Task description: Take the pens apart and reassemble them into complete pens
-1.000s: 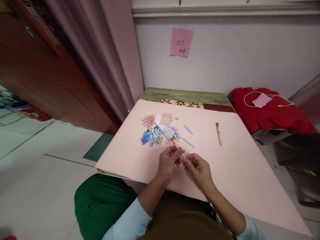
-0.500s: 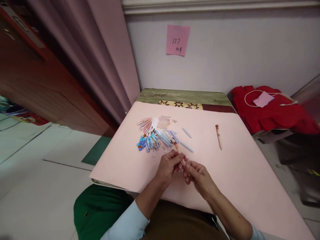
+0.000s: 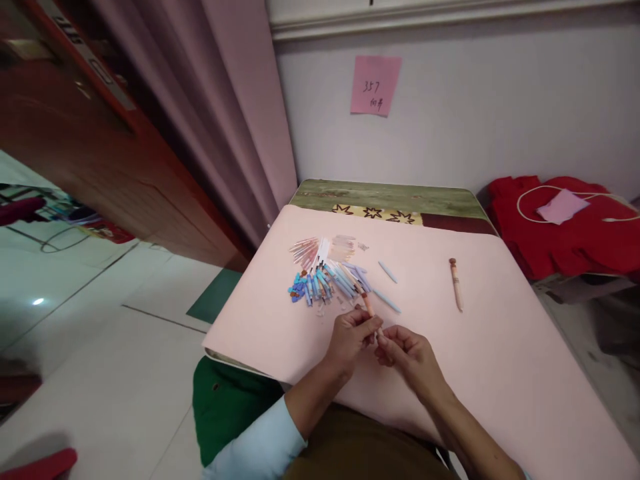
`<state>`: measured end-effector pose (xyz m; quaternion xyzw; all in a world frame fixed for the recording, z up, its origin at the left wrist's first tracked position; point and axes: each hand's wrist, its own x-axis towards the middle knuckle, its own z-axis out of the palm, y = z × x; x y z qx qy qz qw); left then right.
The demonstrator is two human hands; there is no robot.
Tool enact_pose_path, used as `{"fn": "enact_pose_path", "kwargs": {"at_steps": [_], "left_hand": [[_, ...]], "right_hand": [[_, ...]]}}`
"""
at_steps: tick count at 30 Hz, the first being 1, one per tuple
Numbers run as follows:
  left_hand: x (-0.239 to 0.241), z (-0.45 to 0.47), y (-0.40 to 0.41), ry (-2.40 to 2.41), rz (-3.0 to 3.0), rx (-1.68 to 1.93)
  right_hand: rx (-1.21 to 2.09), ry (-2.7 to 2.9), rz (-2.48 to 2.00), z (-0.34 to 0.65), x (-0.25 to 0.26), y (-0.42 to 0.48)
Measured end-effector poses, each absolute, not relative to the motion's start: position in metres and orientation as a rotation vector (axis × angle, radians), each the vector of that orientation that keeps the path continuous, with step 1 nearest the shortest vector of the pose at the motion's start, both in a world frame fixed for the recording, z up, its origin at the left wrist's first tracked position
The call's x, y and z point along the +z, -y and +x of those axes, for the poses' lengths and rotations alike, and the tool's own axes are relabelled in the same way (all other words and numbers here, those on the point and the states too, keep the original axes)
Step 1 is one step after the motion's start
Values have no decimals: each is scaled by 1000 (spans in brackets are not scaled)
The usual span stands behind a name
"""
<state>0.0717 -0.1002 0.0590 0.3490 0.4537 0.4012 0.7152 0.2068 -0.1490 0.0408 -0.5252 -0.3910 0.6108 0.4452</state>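
My left hand [image 3: 353, 340] and my right hand [image 3: 411, 352] meet over the near part of a pink sheet [image 3: 500, 373] that covers the table. Both hands pinch a slim orange pen part [image 3: 369, 307] that sticks up and away from my fingers. Just beyond my hands lies a heap of pen parts [image 3: 327, 273]: blue barrels, blue caps, thin refills. Two loose pale blue barrels [image 3: 388, 271] lie to the right of the heap. A finished tan pen [image 3: 455, 284] lies alone further right.
The table's green far edge [image 3: 385, 195] meets the wall, which carries a pink note [image 3: 375, 85]. A red cloth with a white cable [image 3: 565, 223] is piled at the right. A curtain and a wooden door stand at the left. A green stool [image 3: 230, 400] is under me.
The camera view shifted, so the table sits more to the right. My hands stay together on the orange pen part, slightly nearer to me; the parts on the sheet have not moved.
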Motion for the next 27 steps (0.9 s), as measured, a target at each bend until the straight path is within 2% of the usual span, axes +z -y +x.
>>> {"fn": "enact_pose_path", "kwargs": {"at_steps": [8,14,18,27], "left_hand": [[61,54,98,-1050,1040,882],[47,-43,55,-1790,1522,1141],[38,-84,39,-2166,1626,822],[53,-68,31,-2323,1609,373]], "right_hand": [[1521,1017,-1289,210,36,148],[1497,965,-1343,220,37,147],[1514,928,-1344,217,35,144],[1455,856,-1344,211,39,136]]}}
